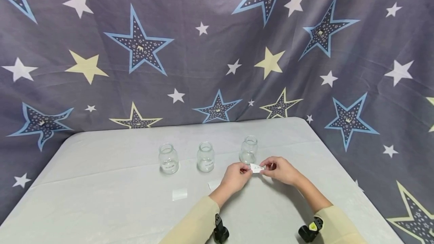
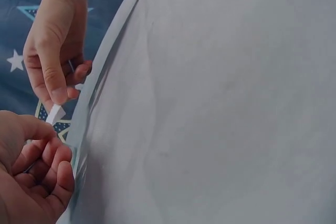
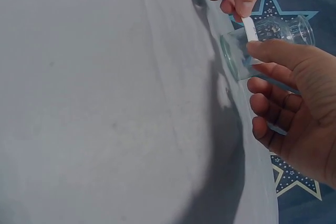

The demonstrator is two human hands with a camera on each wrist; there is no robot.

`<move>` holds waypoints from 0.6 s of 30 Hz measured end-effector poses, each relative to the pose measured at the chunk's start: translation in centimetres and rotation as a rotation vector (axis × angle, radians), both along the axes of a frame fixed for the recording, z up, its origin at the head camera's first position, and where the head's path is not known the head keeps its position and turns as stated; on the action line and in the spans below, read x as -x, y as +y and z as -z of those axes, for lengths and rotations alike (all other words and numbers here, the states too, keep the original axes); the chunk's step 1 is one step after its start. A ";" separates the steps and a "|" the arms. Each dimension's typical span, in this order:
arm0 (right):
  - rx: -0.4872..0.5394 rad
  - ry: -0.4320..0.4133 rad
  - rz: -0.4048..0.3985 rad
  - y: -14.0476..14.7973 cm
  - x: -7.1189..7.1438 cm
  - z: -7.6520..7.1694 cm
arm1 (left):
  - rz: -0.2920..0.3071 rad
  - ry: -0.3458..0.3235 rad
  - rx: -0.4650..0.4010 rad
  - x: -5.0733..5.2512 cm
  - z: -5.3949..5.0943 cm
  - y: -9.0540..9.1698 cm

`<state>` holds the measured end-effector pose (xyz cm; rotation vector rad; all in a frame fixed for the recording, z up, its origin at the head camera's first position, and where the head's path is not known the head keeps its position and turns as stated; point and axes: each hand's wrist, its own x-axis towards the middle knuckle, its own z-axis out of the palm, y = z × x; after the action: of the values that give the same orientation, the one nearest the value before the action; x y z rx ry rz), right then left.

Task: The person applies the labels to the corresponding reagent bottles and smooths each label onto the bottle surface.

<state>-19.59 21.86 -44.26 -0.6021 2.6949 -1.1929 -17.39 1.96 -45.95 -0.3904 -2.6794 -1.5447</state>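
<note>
A small white label with dark handwriting is stretched between both hands in the head view. My left hand pinches its left end between thumb and finger, and my right hand pinches the right end. Just behind the label stands an open glass jar with no label visible on it. In the right wrist view the label shows edge-on in front of the jar, apparently apart from it. The left wrist view shows the label between the two hands.
Two more open glass jars, a middle jar and a left jar, stand upright with written labels low on their fronts. A white slip lies before them; another slip is partly behind the left arm. A star-patterned curtain borders the white-covered table.
</note>
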 end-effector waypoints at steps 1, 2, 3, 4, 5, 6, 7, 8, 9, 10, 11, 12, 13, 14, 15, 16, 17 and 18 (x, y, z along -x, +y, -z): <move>0.000 0.004 0.002 0.0 0.0 0.0 | -0.002 -0.004 -0.012 0.0 0.0 -0.1; 0.000 0.008 0.004 -0.1 0.0 -0.1 | -0.006 -0.009 -0.019 0.0 0.0 -0.1; 0.002 0.015 0.009 -0.1 -0.1 -0.1 | -0.010 -0.012 -0.028 -0.1 -0.1 -0.2; 0.007 0.026 0.015 -0.2 -0.2 -0.2 | -0.014 -0.019 -0.035 -0.1 -0.1 -0.2; 0.011 0.041 0.022 -0.3 -0.2 -0.3 | -0.019 -0.022 -0.038 -0.2 -0.1 -0.3; 0.016 0.059 0.030 -0.4 -0.3 -0.4 | -0.023 -0.026 -0.042 -0.2 -0.2 -0.3; 0.023 0.071 0.037 -0.5 -0.4 -0.6 | -0.024 -0.026 -0.045 -0.3 -0.2 -0.4; 0.030 0.086 0.039 -0.7 -0.5 -0.7 | -0.026 -0.031 -0.048 -0.3 -0.2 -0.5; 0.038 0.098 0.037 -0.8 -0.6 -0.8 | -0.027 -0.035 -0.051 -0.3 -0.3 -0.5; 0.045 0.109 0.032 -1.0 -0.7 -0.9 | -0.028 -0.040 -0.052 -0.4 -0.3 -0.5; 0.049 0.121 0.023 -1.2 -0.9 -1.0 | -0.025 -0.041 -0.051 -0.4 -0.3 -0.6; 0.052 0.130 0.011 -1.4 -1.0 -1.0 | -0.019 -0.035 -0.049 -0.4 -0.3 -0.6; 0.053 0.139 -0.004 -1.5 -1.1 -1.1 | -0.013 -0.031 -0.047 -0.4 -0.3 -0.6; 0.050 0.151 -0.020 -1.7 -1.2 -1.1 | -0.009 -0.036 -0.046 -0.5 -0.3 -0.6; 0.047 0.159 -0.030 -1.8 -1.3 -1.1 | -0.003 -0.034 -0.045 -0.5 -0.3 -0.6; 0.041 0.171 -0.038 -1.9 -1.3 -1.1 | 0.003 -0.032 -0.044 -0.5 -0.4 -0.6; 0.035 0.181 -0.044 -2.0 -1.4 -1.1 | 0.009 -0.029 -0.044 -0.5 -0.4 -0.6; 0.031 0.188 -0.047 -2.0 -1.5 -1.1 | 0.014 -0.029 -0.046 -0.5 -0.4 -0.6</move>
<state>-18.12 19.84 -43.20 -0.8155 2.8009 -1.2258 -16.86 1.41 -45.60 -0.3889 -2.6627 -1.6241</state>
